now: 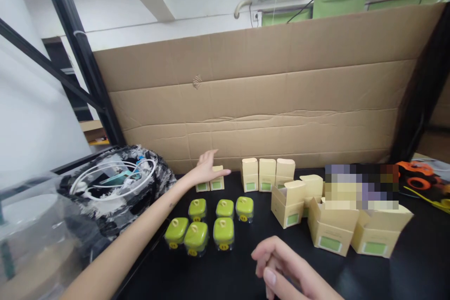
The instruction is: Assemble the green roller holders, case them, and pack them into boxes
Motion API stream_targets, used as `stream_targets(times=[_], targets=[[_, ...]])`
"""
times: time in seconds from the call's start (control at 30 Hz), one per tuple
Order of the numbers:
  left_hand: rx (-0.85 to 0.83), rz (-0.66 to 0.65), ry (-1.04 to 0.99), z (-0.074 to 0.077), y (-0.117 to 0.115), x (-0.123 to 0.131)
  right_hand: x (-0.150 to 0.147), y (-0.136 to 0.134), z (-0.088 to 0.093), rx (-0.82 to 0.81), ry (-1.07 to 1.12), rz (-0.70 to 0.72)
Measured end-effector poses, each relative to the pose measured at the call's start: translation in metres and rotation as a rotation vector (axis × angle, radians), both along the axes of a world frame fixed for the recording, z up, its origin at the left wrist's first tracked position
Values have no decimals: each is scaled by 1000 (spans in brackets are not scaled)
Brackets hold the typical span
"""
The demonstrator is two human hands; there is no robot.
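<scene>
My left hand (207,169) reaches to the back of the black table, fingers spread, at two small cream boxes (217,183); it partly covers the left one, and whether it touches them I cannot tell. Near the front, my right hand (277,267) hovers with curled, slightly parted fingers and nothing visible in it. Between the hands stand several clear jars with green lids (223,229). Three upright cream boxes (267,176) form a row behind them. To the right are several cream boxes with raised flaps (330,232).
A tall cardboard sheet (253,98) closes off the table's back. At the left lie a furry black-and-white bundle with white cable (119,183) and clear plastic wrapping (38,234). An orange toy vehicle (415,176) sits at the far right, beside a blurred patch.
</scene>
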State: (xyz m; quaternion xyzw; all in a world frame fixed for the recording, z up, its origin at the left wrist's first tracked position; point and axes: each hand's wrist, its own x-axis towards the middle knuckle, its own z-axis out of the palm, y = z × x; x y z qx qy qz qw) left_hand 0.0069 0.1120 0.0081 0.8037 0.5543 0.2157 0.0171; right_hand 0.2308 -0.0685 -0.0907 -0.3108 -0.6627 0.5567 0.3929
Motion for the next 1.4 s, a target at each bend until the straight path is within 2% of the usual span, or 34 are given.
stream_targets(times=[0.1,0.17,0.23,0.33,0.43,0.53,0.63,0.67,0.73,0.83,0.9,1.03,1.1,1.17,1.27,1.4], targets=[[-15,-87,4,0,2,41,-1,0,-3,6,-24,-6],[-52,-97,-4,-2,5,62,0,2,-6,11,-46,3],[-98,-100,-26,-4,7,74,1,3,-6,24,-58,3],[-125,-119,-92,-1,-1,74,2,1,-3,44,-37,-15],[-99,-149,-195,11,-28,62,3,-7,6,135,60,-123],[-99,-232,-317,22,-75,51,8,-13,22,375,197,-407],[-183,-337,-370,19,-127,46,20,-12,39,506,223,-610],[-268,-383,-392,15,-142,45,25,-10,43,513,189,-626],[-336,-441,-388,4,-164,46,33,-7,49,525,70,-563],[-354,-521,-326,-13,-177,47,37,-3,50,531,-78,-321],[-270,-571,-319,-28,-173,47,36,0,49,511,-99,-223],[-21,-669,-472,-71,-158,39,38,7,50,496,-171,-209],[6,-717,-554,-93,-151,32,43,9,56,492,-251,-143],[9,-790,-572,-108,-148,25,49,9,63,484,-365,-55],[-41,-835,-564,-116,-150,19,52,7,71,462,-595,19],[-182,-761,-656,-118,-155,19,43,6,68,506,-838,-10]])
